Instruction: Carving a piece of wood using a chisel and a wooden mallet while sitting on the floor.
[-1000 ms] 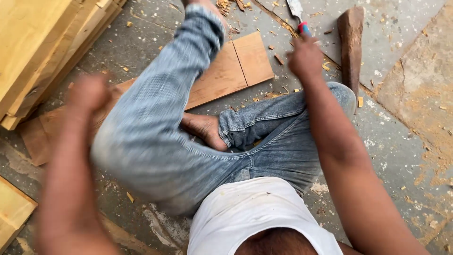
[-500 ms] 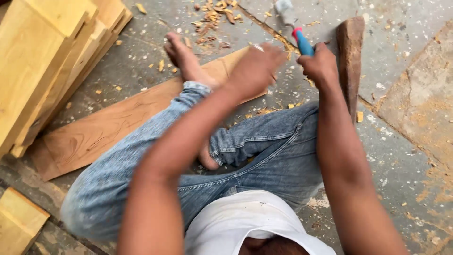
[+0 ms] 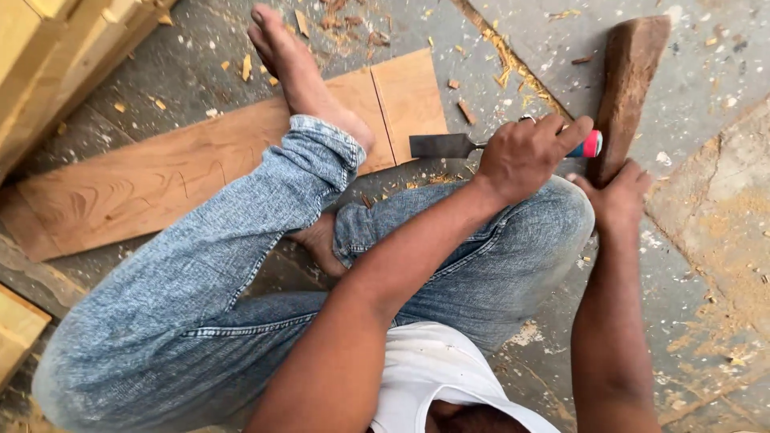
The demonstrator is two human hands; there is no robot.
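Head view: left hand (image 3: 525, 152) grips the chisel (image 3: 449, 145) over the plank (image 3: 184, 172), right hand (image 3: 616, 196) closes on the wooden mallet (image 3: 627, 88) — best struck squarely, blade steady.

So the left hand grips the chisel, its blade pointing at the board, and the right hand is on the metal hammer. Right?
Not quite: the head view shows no metal hammer. The right hand is on a wooden mallet, a rough brown block. The rest stands: the left hand grips the chisel, its blade pointing at the board.
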